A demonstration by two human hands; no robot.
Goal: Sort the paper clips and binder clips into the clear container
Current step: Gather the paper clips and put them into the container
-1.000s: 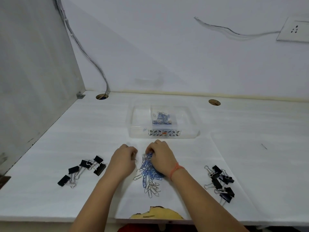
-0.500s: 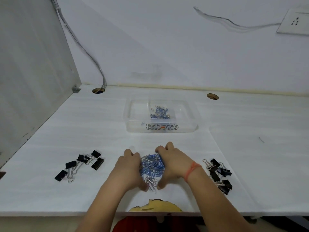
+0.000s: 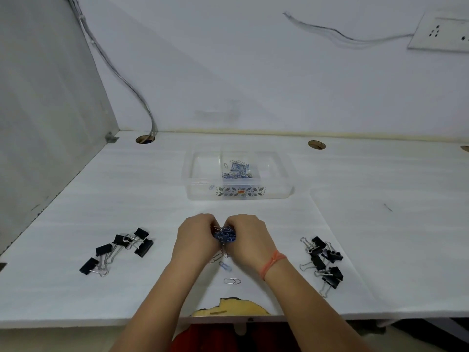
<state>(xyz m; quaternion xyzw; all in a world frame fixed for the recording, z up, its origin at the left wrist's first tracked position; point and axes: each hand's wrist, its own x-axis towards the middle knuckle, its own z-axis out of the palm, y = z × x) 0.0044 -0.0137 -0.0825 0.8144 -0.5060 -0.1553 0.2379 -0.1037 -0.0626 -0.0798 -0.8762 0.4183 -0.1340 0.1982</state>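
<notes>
A bunch of blue and silver paper clips (image 3: 224, 235) is squeezed between my left hand (image 3: 195, 237) and my right hand (image 3: 250, 240), just above the white desk. Three stray paper clips (image 3: 232, 281) lie on the desk below the hands. The clear container (image 3: 200, 168) stands further back in the middle, divided into compartments, with paper clips (image 3: 237, 170) in its middle one. Black binder clips lie in two groups: one to the left (image 3: 118, 250), one to the right (image 3: 323, 262).
Two cable holes (image 3: 316, 144) pierce the desk near the back wall, and a cable (image 3: 127, 82) runs down into the left one. A grey side panel (image 3: 38, 110) closes off the left. The desk's front edge has a chipped spot (image 3: 231, 307).
Both hands have closed together around the paper clip pile and lifted it slightly forward, leaving a few clips behind on the desk.
</notes>
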